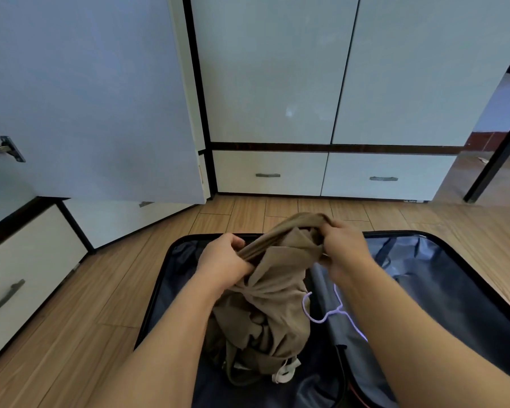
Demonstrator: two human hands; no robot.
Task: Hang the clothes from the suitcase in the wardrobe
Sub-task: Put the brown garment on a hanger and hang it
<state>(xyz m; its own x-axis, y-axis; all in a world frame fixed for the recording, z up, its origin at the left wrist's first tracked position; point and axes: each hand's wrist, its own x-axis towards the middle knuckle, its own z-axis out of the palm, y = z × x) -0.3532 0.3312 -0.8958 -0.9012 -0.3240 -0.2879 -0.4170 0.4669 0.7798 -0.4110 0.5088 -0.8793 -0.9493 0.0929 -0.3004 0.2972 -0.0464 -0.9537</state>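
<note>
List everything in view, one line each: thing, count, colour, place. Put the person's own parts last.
suitcase: one, black shell, dark blue lining, open on the floor.
garment: one, tan, bunched, lifted from the suitcase's left half.
hanger: one, pale lilac, lying in the suitcase beside the garment.
wardrobe door: one open, pale grey, left.
closed wardrobe doors: two, pale grey, ahead.
drawers: four visible, white, grey handles, beneath the doors.
floor: wood-look planks, brown.
left hand: one, grips the garment.
right hand: one, grips the garment's top.
</note>
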